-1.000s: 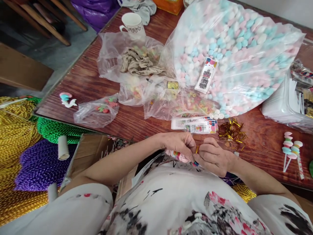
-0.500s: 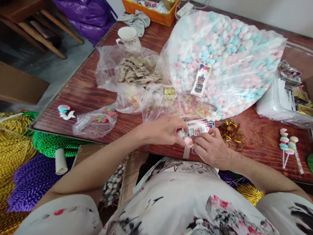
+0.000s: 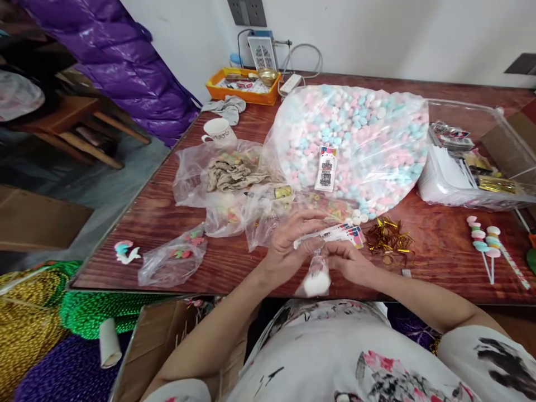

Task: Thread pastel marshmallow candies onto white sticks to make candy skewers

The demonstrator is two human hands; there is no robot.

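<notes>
A small clear plastic bag (image 3: pixel 317 282) with something white and blurred inside hangs at the table's front edge, between my hands. My left hand (image 3: pixel 287 245) pinches the gathered neck of this bag from the left, its other fingers arched above. From the right, my right hand (image 3: pixel 349 262) grips the same neck, fingertips close together. Just behind my fingers lies a fanned stack of printed cards (image 3: pixel 354 235). A tangle of gold twist ties (image 3: pixel 389 240) is right of the cards.
A large clear bag of pastel candies (image 3: pixel 360 134) fills the back, with printed labels (image 3: pixel 325 167) on top. Left are a mug (image 3: pixel 220 133), a crumpled cloth (image 3: pixel 234 173) and a bag of gummies (image 3: pixel 176 257). At right are a plastic bin (image 3: pixel 450 190) and candy sticks (image 3: pixel 479 240).
The view has tilted upward. Pastel candy pieces showed between my fingers before; now a clear bag with a white content hangs there. My left fingers have lifted and arched.
</notes>
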